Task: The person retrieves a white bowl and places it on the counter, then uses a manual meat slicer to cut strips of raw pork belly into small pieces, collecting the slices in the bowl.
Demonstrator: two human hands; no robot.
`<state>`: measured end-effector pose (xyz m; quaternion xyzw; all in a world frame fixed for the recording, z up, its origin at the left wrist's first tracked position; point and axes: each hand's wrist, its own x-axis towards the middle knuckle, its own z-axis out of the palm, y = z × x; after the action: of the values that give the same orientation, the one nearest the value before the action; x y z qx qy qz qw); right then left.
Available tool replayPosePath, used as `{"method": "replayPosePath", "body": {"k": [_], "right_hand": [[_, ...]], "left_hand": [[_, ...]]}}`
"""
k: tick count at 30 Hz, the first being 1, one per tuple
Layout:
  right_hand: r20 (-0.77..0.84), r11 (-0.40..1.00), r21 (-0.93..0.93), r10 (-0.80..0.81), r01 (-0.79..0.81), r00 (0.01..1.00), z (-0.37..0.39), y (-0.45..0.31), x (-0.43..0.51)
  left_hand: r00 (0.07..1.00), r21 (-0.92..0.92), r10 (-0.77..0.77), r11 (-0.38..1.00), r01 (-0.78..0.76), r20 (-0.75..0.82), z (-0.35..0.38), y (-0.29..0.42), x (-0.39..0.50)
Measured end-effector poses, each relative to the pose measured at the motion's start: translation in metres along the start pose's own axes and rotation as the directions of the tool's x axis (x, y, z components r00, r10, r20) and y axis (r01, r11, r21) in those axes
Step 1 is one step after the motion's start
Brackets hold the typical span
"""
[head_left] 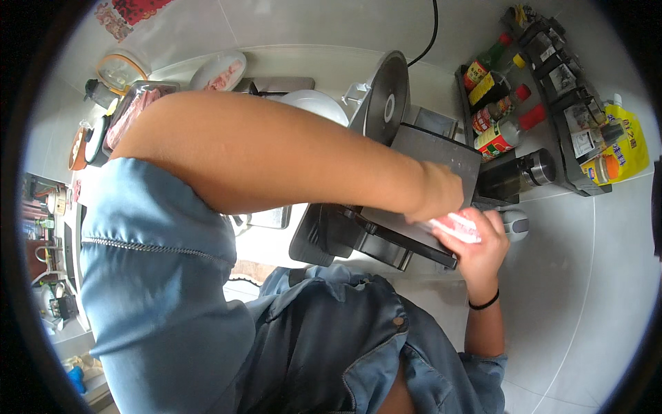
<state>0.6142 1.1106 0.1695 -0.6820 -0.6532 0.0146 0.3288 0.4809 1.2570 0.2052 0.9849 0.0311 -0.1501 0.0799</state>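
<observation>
A piece of pink-and-white meat (459,227), with a shiny surface like clear film, lies between the fingers and thumb of my right hand (483,246). My left hand (439,191) reaches across from the left and is curled at the meat's left end; its fingertips are hidden. Both hands are over the dark sliding carriage (439,155) of an electric food slicer. The slicer's round metal blade (389,98) stands upright beyond my left forearm. Behind that forearm a white plate (316,105) is partly covered.
Sauce bottles (499,137) fill a black rack at the right, beside a dark tumbler (517,173). A white computer mouse (516,225) is near my right hand. Back left are a plate of meat slices (220,72) and a tray of meat (132,114). A black cord (433,31) runs up the wall.
</observation>
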Motion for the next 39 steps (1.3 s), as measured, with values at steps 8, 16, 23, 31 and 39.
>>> {"method": "replayPosePath", "body": {"k": [8, 16, 23, 31, 39], "right_hand": [[-0.064, 0.997, -0.07, 0.011, -0.016, 0.998, 0.014, 0.019, 0.02], [-0.149, 0.982, -0.188, -0.038, 0.01, 0.988, 0.025, 0.022, 0.054], [0.049, 0.998, -0.009, -0.067, 0.067, 0.997, -0.002, 0.004, -0.005], [-0.084, 0.997, -0.057, -0.055, 0.05, 0.995, 0.016, 0.014, 0.019], [-0.17, 0.99, -0.137, -0.046, 0.022, 0.984, 0.03, 0.033, 0.046]], "left_hand": [[0.995, 0.039, -0.055, 0.998, 0.058, -0.087, -0.004, -0.022, 0.008], [1.0, 0.114, 0.004, 0.993, -0.004, -0.002, -0.036, -0.059, 0.026], [0.992, -0.06, 0.067, 0.996, -0.061, 0.111, -0.003, -0.01, 0.011], [0.995, -0.166, 0.025, 0.986, -0.009, 0.096, -0.012, -0.028, 0.013], [0.998, -0.084, -0.027, 0.996, 0.023, -0.049, -0.017, -0.064, 0.028]]}}
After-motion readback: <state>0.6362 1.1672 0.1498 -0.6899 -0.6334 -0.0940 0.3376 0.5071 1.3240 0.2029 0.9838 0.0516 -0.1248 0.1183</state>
